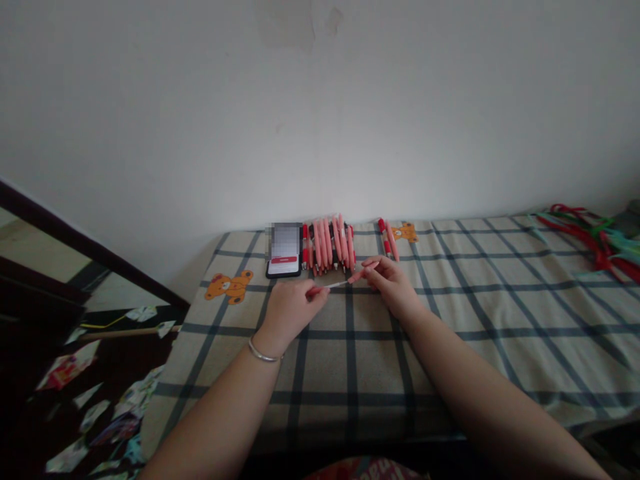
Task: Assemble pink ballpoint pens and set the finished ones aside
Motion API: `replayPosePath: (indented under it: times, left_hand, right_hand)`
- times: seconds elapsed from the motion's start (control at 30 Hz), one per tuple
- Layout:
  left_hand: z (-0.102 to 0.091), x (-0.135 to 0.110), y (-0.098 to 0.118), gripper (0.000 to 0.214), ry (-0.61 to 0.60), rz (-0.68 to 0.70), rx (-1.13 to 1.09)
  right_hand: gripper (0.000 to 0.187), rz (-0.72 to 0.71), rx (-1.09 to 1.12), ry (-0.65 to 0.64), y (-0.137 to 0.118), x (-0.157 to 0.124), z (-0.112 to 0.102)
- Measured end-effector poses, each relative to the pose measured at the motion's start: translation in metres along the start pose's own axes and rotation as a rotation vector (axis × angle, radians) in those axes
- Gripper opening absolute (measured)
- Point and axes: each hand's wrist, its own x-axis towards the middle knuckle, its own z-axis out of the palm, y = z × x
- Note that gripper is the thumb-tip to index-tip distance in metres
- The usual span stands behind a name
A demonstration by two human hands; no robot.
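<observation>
My left hand (295, 303), a bangle on its wrist, is closed on a slim pen piece with a pink end and a thin white shaft (336, 285) that points right. In my right hand (391, 283), thumb and fingers pinch a pink pen barrel (357, 275). Its lower end is at the tip of the white shaft; whether they touch I cannot tell. Just behind my hands lies a row of pink pens (327, 247), with red and black ones among them. A separate red pen (383, 230) and a pink pen (393, 241) lie behind my right hand.
A phone (285, 268) with a lit screen lies left of the pens. The checked cloth (325, 373) covers the table, with bear prints. Red and green ribbon-like strips (595, 240) are heaped at the right. A wall stands behind; scattered wrappers (95, 413) lie below left.
</observation>
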Motion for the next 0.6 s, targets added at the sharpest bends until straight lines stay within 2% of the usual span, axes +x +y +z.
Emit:
replayPosePath:
  times: [0.23, 0.4, 0.5, 0.6]
  left_hand:
    - [0.001, 0.001, -0.001, 0.039, -0.032, -0.007, -0.060]
    - [0.001, 0.001, -0.001, 0.038, -0.033, -0.014, -0.069]
    - [0.002, 0.001, -0.001, 0.039, -0.032, -0.017, -0.064]
    - [0.003, 0.002, -0.002, 0.039, -0.030, -0.021, -0.052]
  right_hand:
    - [0.028, 0.048, 0.045, 0.029, -0.003, 0.001, -0.002]
    - [0.029, 0.029, 0.012, 0.082, -0.003, 0.003, -0.004]
    - [0.026, -0.039, -0.161, 0.168, -0.003, 0.003, -0.008]
    - [0.020, -0.101, -0.483, 0.247, -0.003, 0.002, -0.013]
